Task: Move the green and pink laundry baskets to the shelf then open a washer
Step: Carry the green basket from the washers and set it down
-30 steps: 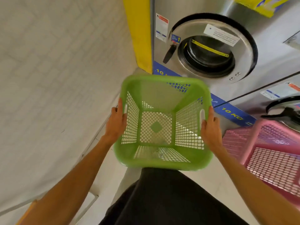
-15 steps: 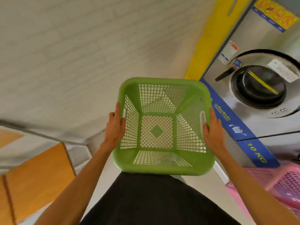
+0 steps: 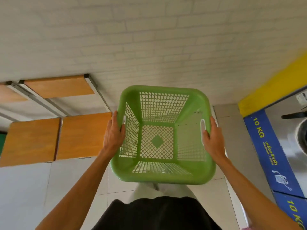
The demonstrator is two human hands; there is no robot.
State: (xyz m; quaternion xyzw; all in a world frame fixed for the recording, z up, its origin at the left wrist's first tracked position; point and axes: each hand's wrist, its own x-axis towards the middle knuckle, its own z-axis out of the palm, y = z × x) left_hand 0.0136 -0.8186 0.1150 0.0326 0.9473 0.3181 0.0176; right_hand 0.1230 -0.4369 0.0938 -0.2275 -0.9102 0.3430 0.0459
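I carry the empty green laundry basket [image 3: 163, 176] in front of my body, above the tiled floor. My left hand [image 3: 113, 134] grips its left rim at the handle slot. My right hand [image 3: 212, 138] grips the right rim at the other handle slot. A wooden shelf [image 3: 83, 135] with metal framing stands to the left against the white brick wall. At the far right edge a steel washer [image 3: 299, 130] shows part of its door and black handle. The pink basket is out of view except for a pink sliver at the bottom right corner.
A second, higher wooden shelf board [image 3: 58, 87] sits behind the lower boards. A blue "10 KG" strip [image 3: 269, 151] runs along the washer's base and a yellow panel [image 3: 272, 87] flanks it. White floor tiles [image 3: 69, 180] lie below the shelf.
The view has swung left: the washer slid to the right edge, the pink basket left the frame, and the wooden shelf came into view. Both hands kept their grip on the green basket.
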